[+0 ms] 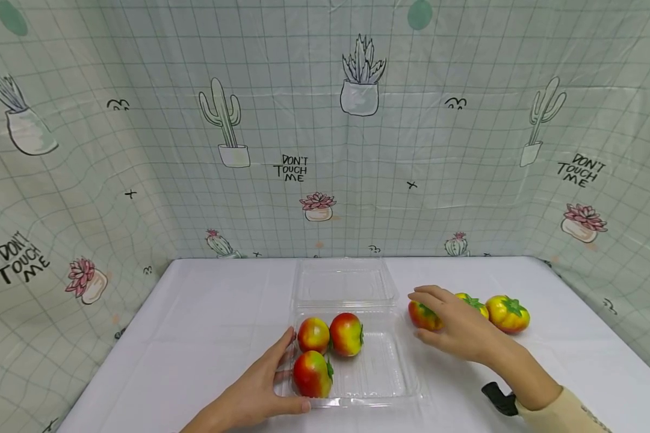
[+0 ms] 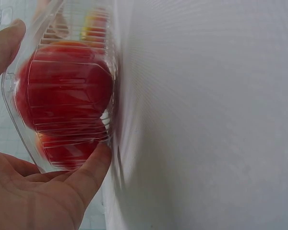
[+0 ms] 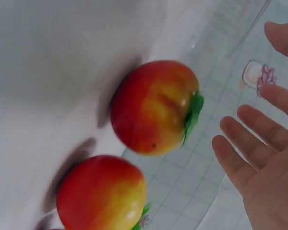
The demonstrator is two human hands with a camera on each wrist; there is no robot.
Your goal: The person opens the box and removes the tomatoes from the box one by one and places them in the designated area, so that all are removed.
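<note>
A clear plastic container lies with its lid folded back. Inside, toward its left, sit three red-yellow persimmons. My left hand rests at the container's front left corner, thumb along the front edge and fingers spread at the left side; the left wrist view shows the fingers touching the wall beside a persimmon. Fingers extended, my right hand hovers by a persimmon, partly covering it. In the right wrist view that hand stands apart from the nearest persimmon.
To the right on the white tablecloth are two more persimmons, one half hidden by the right hand and one farther right. A black object lies near the right forearm. Patterned curtains enclose the back and sides.
</note>
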